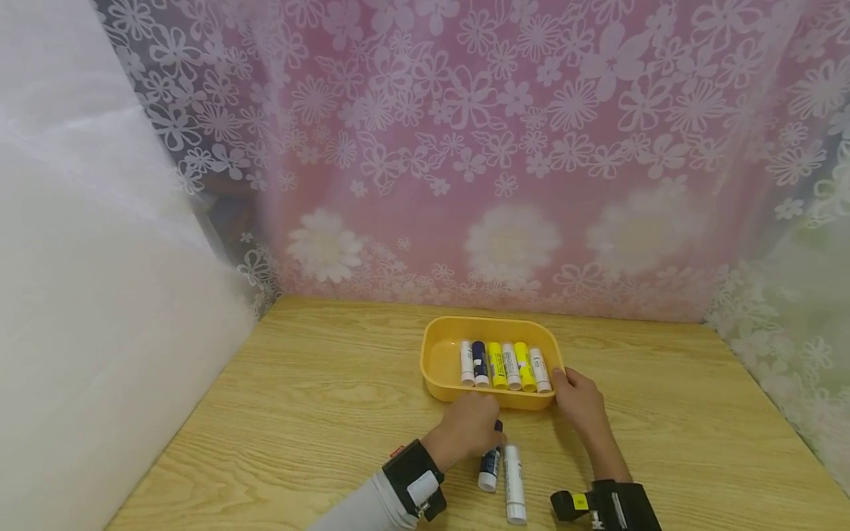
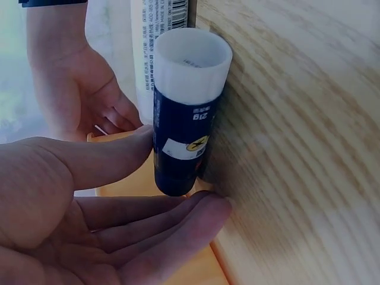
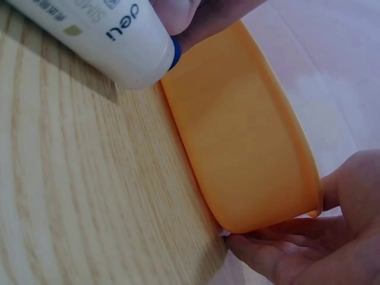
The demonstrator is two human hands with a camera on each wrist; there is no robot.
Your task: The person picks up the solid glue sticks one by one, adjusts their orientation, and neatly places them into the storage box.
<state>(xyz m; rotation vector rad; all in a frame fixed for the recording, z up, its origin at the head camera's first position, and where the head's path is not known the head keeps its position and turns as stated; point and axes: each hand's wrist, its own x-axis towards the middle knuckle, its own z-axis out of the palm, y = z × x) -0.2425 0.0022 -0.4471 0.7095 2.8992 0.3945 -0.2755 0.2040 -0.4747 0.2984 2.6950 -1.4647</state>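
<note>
My left hand (image 1: pixel 468 425) reaches over a dark blue glue stick (image 1: pixel 490 468) with a white end, in front of the tray. In the left wrist view the thumb (image 2: pixel 127 153) touches the stick's side, and the fingers (image 2: pixel 202 222) lie around its far end. A white glue stick (image 1: pixel 514 483) lies just to the right on the table; its "deli" lettering shows in the right wrist view. My right hand (image 1: pixel 582 398) grips the front right corner of the yellow tray (image 1: pixel 440 391), thumb at the rim and fingers against the outer wall.
Inside the tray several glue sticks lie side by side: white ones, a dark blue one (image 1: pixel 479 361) and yellow ones (image 1: pixel 524 369). The tray stands on a wood-grain table (image 1: pixel 319 398). A flowered curtain (image 1: pixel 491 147) hangs behind, with pale sheets at both sides.
</note>
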